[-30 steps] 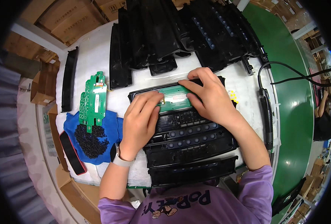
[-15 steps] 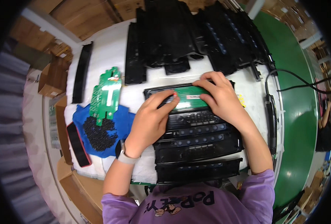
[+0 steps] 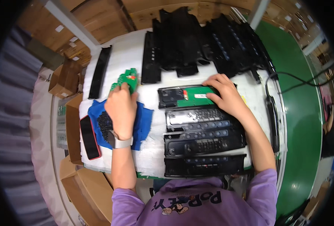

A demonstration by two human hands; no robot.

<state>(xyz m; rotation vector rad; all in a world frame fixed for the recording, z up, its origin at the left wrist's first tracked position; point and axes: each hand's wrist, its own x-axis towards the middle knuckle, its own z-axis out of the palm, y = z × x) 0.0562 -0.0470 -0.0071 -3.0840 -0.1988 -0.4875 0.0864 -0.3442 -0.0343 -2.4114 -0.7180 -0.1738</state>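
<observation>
1. Left hand (image 3: 120, 107): at loose board (image 3: 131, 77), by blue cloth's (image 3: 144, 120) far edge; grip cannot be told (fingertips obscured).
2. Right hand (image 3: 228, 95): grip unclenched, digits spread over fitted board (image 3: 191, 101), lying in black panel (image 3: 170, 95) on tabletop (image 3: 148, 160).

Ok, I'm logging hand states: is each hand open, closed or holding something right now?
Left hand: fingers at the loose green board; grip cannot be told.
Right hand: open, thumb over the inset green board.

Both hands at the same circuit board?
No: left hand is at the loose green board, right hand at another board in the black panel.
</observation>
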